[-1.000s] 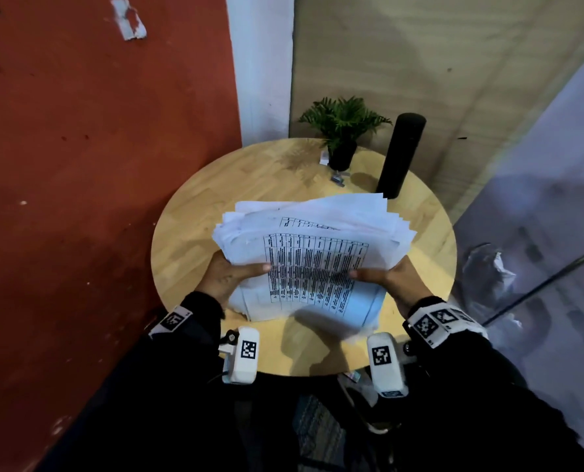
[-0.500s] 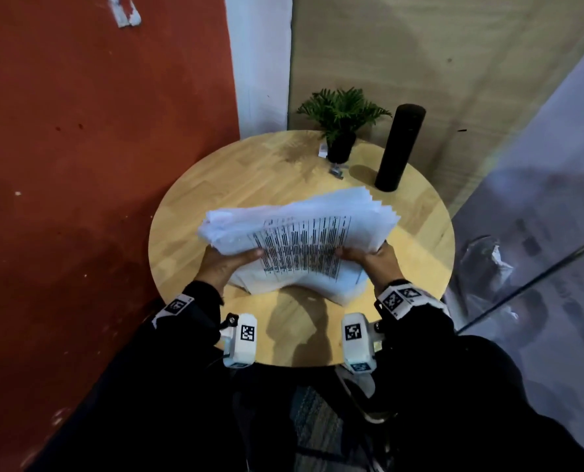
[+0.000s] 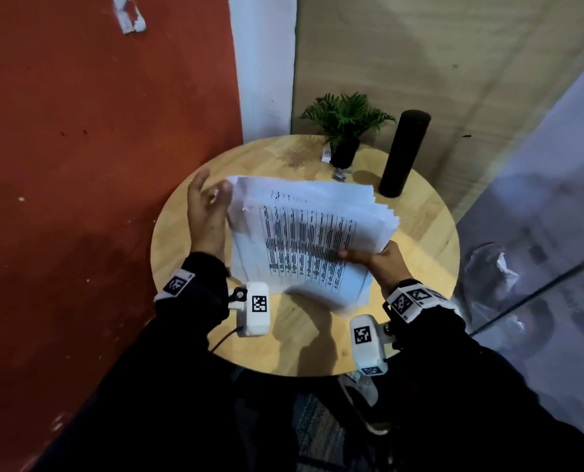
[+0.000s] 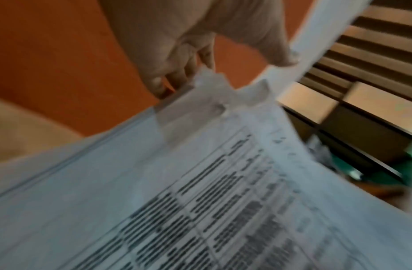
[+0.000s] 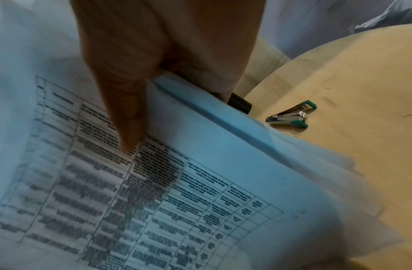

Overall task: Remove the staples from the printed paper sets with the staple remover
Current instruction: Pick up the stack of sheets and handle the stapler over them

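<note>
With the right hand [image 3: 382, 258] gripping the papers [image 3: 304, 233] and the left hand [image 3: 204, 212] open beside them, the set looked only readied; the remover [image 5: 290, 117] on the table [image 3: 420, 233] wanted fetching next.

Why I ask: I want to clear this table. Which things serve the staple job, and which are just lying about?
For the job:
- papers, gripped by the right hand
- left hand, at their corner
- staple remover, lying on the table

Lying about:
- plant
- black cylinder
</note>
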